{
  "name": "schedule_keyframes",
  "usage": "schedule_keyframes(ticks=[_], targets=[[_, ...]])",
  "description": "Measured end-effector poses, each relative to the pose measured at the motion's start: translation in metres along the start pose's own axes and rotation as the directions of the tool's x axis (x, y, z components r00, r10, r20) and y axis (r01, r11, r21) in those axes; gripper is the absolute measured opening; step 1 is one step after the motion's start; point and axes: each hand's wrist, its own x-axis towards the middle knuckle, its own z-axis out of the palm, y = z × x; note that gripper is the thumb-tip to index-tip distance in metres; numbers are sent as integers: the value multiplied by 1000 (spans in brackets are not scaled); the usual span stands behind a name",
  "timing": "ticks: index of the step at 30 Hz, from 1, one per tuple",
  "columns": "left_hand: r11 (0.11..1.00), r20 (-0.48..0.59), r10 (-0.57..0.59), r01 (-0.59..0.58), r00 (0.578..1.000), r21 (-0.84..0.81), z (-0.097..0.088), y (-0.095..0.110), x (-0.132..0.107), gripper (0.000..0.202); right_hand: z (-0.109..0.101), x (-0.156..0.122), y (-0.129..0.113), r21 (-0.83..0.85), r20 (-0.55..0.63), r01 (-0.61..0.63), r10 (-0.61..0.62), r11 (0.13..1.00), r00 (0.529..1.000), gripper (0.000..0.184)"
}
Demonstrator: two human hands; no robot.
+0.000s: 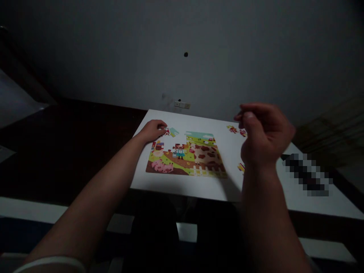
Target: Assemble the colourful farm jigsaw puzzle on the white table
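Note:
A colourful farm jigsaw puzzle (189,157) lies mostly assembled on a white table (176,185). My left hand (153,130) rests at the puzzle's upper left corner, fingers curled down on a loose piece (170,132) beside the gap there. My right hand (263,132) is raised above the table's right side, fingers pinched together; whatever they hold is too small to make out. Loose pieces (236,130) lie on the table beyond the right hand, and another piece (241,167) peeks out beside the wrist.
A pixelated dark object (307,174) lies on the table's right part. A grey wall with a socket plate (182,104) rises behind the table. Dark floor lies to the left, and the room is dim.

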Motion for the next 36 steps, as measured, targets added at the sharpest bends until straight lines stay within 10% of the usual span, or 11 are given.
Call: schedule_keyframes(ticks=[8,14,20,29,36], targets=[[989,39,-96,91,995,112,-1,1,6,42,-146,-79,30,-338,-35,-443,459,830,888,23],[953,28,-144,131,989,272,-3,-1,11,38,-221,-134,60,-433,-271,-661,610,613,744,28],[925,64,-183,150,981,349,-7,16,8,39,-231,-150,72,-540,-168,-613,640,577,750,35],[943,72,-142,113,987,313,-8,12,7,44,-215,-142,60,-869,150,-181,594,460,790,41],[978,57,-89,76,994,196,-5,14,2,38,-222,-142,69,-808,179,-235,605,541,776,38]])
